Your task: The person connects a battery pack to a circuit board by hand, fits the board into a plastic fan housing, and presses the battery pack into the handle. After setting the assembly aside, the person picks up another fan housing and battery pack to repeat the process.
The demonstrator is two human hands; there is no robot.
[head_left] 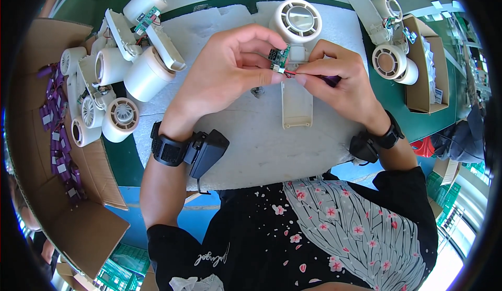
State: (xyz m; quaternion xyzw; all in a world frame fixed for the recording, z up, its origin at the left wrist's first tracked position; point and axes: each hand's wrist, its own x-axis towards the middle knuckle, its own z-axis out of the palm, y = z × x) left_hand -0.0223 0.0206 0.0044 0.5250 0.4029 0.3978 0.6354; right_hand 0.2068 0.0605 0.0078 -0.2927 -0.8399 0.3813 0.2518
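My left hand is closed on a small green circuit board, held between thumb and fingers above the foam pad. My right hand pinches thin red and dark wires at the board's lower edge; whether their plug is seated I cannot tell. Part of a purple cylindrical battery shows under the right fingers. Beneath both hands lies a white fan housing: its round head with a slotted ring points away from me, and its open handle shell extends toward me.
A grey-white foam pad covers the middle of the green table. Several white fan housings with exposed boards are piled at left, beside a cardboard box of purple batteries. More fan housings and a smaller box stand at right.
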